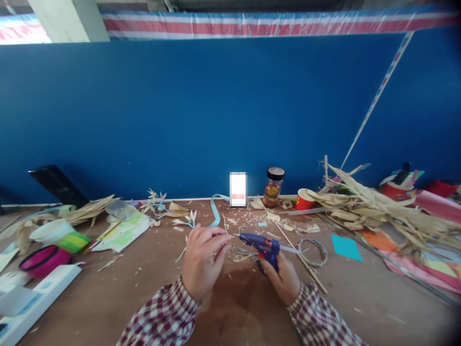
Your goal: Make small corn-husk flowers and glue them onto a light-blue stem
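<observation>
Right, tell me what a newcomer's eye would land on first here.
First, the blue glue gun gripped in the right hand at the table's centre, nozzle aimed at the left hand, whose fingertips pinch something too small to tell. Then the heap of dried straw-like leaves at right, and the blue wall behind.

On the table (108, 298), the left hand (201, 259) lies near centre; the right hand (284, 281) sits just right of it, gripping a glue gun (264, 247) whose nozzle points left toward the left fingertips. Far behind stand a jar (273, 187) and, right of it, a paper cup (304, 199). Dried husks (378, 211) lie at far right; a bowl (45, 259) sits at left.
</observation>
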A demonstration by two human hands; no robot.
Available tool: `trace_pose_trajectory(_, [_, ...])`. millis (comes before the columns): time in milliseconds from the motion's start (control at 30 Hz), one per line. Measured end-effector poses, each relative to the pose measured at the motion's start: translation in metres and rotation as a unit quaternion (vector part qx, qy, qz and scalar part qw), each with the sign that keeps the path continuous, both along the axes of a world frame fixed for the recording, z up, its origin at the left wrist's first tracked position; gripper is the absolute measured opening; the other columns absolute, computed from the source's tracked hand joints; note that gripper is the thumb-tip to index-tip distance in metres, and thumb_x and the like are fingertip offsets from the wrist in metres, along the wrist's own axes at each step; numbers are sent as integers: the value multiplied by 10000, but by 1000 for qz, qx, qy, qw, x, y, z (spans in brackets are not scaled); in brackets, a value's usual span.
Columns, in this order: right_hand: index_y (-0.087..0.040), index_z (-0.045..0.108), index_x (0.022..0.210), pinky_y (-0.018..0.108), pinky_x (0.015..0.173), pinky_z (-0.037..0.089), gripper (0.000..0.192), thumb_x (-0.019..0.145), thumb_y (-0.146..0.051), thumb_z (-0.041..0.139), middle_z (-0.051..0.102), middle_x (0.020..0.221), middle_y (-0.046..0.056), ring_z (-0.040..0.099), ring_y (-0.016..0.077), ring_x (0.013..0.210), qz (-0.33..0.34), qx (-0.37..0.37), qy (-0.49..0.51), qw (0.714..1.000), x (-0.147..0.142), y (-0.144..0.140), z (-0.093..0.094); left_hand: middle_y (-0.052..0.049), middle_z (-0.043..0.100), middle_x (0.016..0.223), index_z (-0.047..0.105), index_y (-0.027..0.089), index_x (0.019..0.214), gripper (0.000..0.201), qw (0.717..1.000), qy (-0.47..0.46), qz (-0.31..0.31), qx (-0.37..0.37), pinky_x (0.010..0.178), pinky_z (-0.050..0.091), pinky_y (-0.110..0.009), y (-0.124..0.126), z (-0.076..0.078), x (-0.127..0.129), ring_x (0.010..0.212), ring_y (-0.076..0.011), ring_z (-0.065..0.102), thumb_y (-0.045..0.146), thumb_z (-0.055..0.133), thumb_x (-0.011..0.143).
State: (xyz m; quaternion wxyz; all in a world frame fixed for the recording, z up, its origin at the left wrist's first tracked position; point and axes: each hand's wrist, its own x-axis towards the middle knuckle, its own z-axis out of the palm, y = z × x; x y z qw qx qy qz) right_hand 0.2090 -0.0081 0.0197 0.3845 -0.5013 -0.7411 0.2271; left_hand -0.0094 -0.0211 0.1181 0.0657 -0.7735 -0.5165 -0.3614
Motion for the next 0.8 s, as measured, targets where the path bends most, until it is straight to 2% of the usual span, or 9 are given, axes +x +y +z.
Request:
trace_pose_trajectory(100, [-154, 470, 1052, 331, 624, 468, 318, 803, -346, 430, 636, 806, 98, 605, 236, 729, 2, 37, -54, 998, 1, 1, -5, -33, 605, 894, 647, 277, 904, 186, 1000, 26, -17, -1, 914, 279, -488, 7, 3, 7, 866, -199, 529, 237, 522, 773])
trace_pose_trajectory(267, [-153, 498, 1041, 345, 680, 467, 307, 795, -330, 450, 632, 877, 109, 601, 239, 792, 7, 75, -62, 995, 0, 3, -9, -28, 597, 889, 653, 286, 880, 180, 999, 45, -13, 0, 909, 275, -492, 13, 1, 9, 869, -203, 519, 222, 533, 762])
trace_pose_trajectory(567, [-172, 511, 1029, 355, 688, 441, 283, 794, -324, 473, 621, 881, 106, 584, 248, 793, 16, 48, -41, 998, 0, 2, -9, -27, 592, 837, 655, 246, 749, 161, 998, 59, -32, 1, 926, 281, -465, 16, 0, 13, 837, -183, 505, 209, 502, 777])
trace_pose_trajectory(800, [-180, 486, 1065, 305, 564, 415, 324, 779, -333, 494, 627, 726, 60, 576, 214, 624, -9, -17, 35, 999, -1, 3, 0, -17, 595, 838, 645, 256, 764, 177, 996, 67, -51, 5, 951, 266, -472, -12, -5, 12, 834, -175, 502, 151, 504, 759])
